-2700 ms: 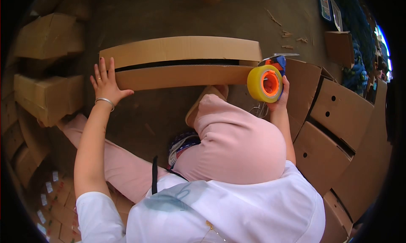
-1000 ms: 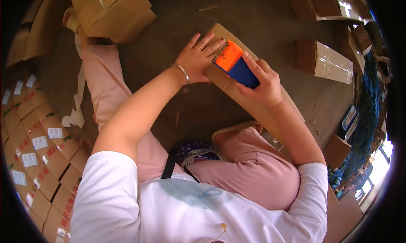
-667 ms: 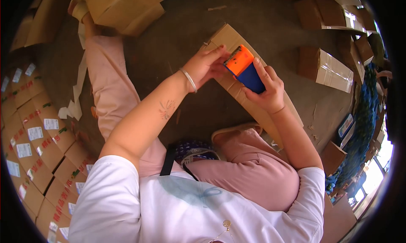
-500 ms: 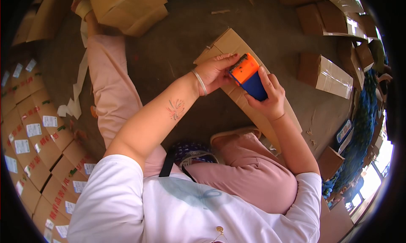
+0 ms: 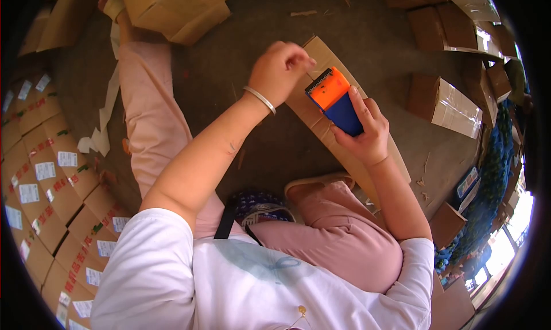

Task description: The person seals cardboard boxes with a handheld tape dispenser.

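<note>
My right hand (image 5: 370,129) is wrapped around an orange-and-blue tape dispenser (image 5: 338,103), whose black toothed edge points up and left. My left hand (image 5: 282,72), with a bangle on its wrist, is raised just left of the dispenser, apart from it. Its fingers are curled in, slightly blurred, and whatever may be between them is too small to make out. Beneath both hands a long flat-sided cardboard box (image 5: 313,115) lies slanted on the floor, running down to my bent leg.
Stacked cartons with labels and red print (image 5: 57,175) fill the left side. An open carton (image 5: 178,11) stands near my outstretched leg. More cartons (image 5: 445,103) and a blue-green heap of fabric or netting (image 5: 488,175) line the right. A pale paper strip (image 5: 103,135) lies on the floor.
My left hand has left the toothed end of the tape dispenser, moving up and left, and its fingers have curled. My right hand and the dispenser have hardly moved.
</note>
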`<control>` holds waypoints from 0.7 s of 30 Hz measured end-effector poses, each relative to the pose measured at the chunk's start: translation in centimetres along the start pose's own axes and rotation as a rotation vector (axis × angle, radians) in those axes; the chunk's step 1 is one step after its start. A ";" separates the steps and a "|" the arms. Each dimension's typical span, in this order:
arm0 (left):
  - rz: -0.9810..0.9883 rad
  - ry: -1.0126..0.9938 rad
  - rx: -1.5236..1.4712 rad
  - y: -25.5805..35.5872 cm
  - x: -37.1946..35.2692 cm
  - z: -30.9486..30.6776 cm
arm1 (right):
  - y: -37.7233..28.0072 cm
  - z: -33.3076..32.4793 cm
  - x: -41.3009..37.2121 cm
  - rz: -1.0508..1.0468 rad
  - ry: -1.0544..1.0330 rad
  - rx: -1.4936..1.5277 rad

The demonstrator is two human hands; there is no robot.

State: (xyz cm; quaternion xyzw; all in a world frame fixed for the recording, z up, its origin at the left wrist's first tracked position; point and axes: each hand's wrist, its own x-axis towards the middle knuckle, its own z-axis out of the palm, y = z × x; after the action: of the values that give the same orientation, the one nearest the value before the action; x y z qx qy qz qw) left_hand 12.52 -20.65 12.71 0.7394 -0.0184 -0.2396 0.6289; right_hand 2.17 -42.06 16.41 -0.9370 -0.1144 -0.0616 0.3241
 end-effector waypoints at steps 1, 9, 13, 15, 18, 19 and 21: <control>0.137 0.110 0.116 -0.7 0.4 -0.1 | 0.2 0.0 -0.1 0.000 0.003 -0.001; 0.144 0.111 0.351 -6.2 0.7 -1.6 | 0.3 0.1 -0.6 0.004 0.019 0.030; -0.192 0.367 0.242 -10.6 -1.0 -3.8 | 0.3 0.1 -0.3 -0.007 0.036 0.033; -0.360 0.153 0.562 -15.6 -3.5 -7.0 | 0.4 0.1 -0.4 -0.015 0.032 0.017; -0.227 0.073 0.982 -16.9 -7.0 -7.4 | 0.6 0.2 -0.4 -0.034 0.051 0.047; -0.089 0.146 1.095 -16.1 -7.1 -6.9 | 0.5 0.2 -0.3 -0.034 0.050 0.052; -0.024 0.217 0.697 -12.5 -5.8 -5.6 | 0.5 0.2 -0.3 -0.032 0.044 0.047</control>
State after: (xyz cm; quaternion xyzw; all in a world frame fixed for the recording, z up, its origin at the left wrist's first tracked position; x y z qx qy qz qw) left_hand 6.06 -10.98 3.40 0.9306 -0.0233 -0.1464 0.3346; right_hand 2.02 -42.39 15.93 -0.9256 -0.1237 -0.0845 0.3476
